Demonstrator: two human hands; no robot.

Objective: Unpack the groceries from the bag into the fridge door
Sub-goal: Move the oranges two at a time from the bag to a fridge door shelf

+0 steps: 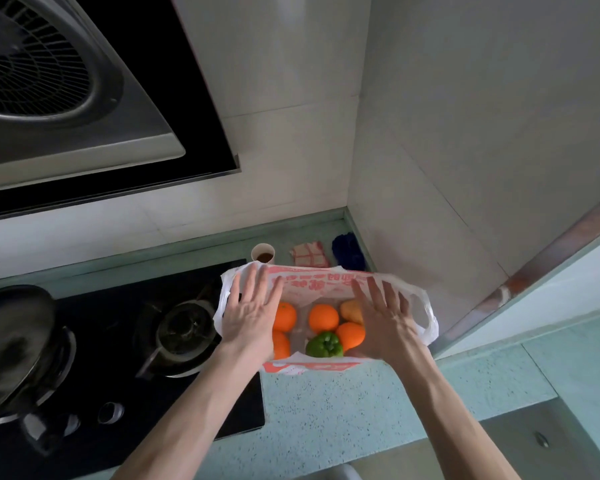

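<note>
Our left hand and right hand lie flat, fingers spread and gripping nothing, on the two sides of the white-and-red plastic grocery bag on the speckled pale-green counter, right of the black gas hob; round oranges and a green bell pepper sit inside.

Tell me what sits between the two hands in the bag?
Head view: between left hand and right hand, the bag holds oranges and a green pepper.
</note>
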